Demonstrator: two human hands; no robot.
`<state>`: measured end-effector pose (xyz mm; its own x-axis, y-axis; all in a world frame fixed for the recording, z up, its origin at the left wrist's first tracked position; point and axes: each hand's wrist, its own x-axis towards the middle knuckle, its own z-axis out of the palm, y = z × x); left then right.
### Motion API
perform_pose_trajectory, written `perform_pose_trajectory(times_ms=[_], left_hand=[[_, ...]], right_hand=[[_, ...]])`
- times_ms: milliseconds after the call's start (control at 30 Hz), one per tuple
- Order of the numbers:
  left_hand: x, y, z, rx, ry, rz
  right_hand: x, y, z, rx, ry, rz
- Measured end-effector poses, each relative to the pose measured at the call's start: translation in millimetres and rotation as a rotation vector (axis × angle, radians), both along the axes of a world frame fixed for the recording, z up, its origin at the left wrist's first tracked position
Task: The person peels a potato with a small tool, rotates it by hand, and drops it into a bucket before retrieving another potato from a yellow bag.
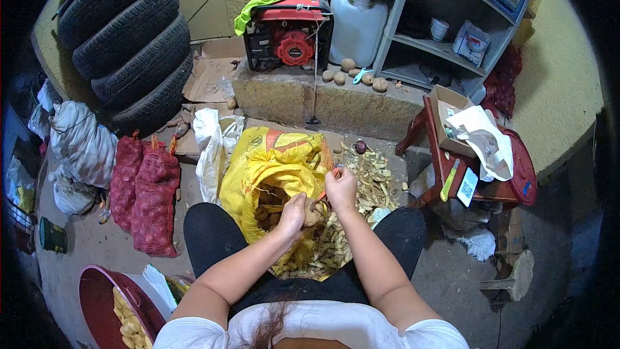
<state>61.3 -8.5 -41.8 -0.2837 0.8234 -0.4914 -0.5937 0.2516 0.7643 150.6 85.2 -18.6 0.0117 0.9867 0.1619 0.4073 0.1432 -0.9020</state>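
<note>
While the left hand (294,212) grips it, the potato (312,212) looks brown — unpeeled.

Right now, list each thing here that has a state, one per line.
left hand: closed around a potato
right hand: gripping an orange-handled peeler
yellow sack: open, potatoes inside
red mesh bags: full, tied shut
tyres: stacked
red basin: holds peeled pieces

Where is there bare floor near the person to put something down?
Bare floor lies right of the right knee, before the stool. A smaller patch lies between the red sacks and the basin. The front is crowded: yellow sack, peels.
</note>
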Motion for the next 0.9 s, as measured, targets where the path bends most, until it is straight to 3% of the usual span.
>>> perform_pose_trajectory(times_ms=[233,333,400,433,467,533,567,633,667,767,800,867,900], left_hand=[[1,-14,10,0.117,0.308,-0.265],[-7,-7,26,0.051,0.095,-0.220],[-19,-8,33,-0.078,-0.013,-0.280],[-23,-7,29,-0.072,-0.101,-0.303],[-25,-6,28,-0.065,-0.188,-0.326],[-25,-3,32,-0.087,-0.208,-0.241],[-30,0,24,-0.061,-0.317,-0.188],[-43,5,9,0.044,-0.453,-0.164],[-45,6,3,0.046,-0.453,-0.159],[-40,7,25,-0.057,-0.390,0.007],[-37,7,24,-0.057,-0.389,0.003],[-32,6,22,-0.010,-0.374,-0.032],[-28,4,24,-0.031,-0.370,-0.043]], right_hand=[[19,32,-18,-0.195,0.062,-0.063],[29,43,-15,-0.079,-0.133,-0.128],[34,56,-35,-0.360,0.286,-0.001],[32,41,-3,-0.454,0.469,0.054],[33,34,5,-0.454,0.469,0.052],[34,22,17,-0.512,0.478,0.479],[35,12,27,-0.510,0.476,0.485],[36,-10,48,-0.630,0.412,0.841],[35,-10,39,-0.631,0.410,0.845],[35,-5,30,-0.377,-0.090,0.685],[34,1,25,-0.377,-0.088,0.681],[32,14,8,-0.518,0.270,0.274],[29,13,13,-0.397,0.298,0.222]])
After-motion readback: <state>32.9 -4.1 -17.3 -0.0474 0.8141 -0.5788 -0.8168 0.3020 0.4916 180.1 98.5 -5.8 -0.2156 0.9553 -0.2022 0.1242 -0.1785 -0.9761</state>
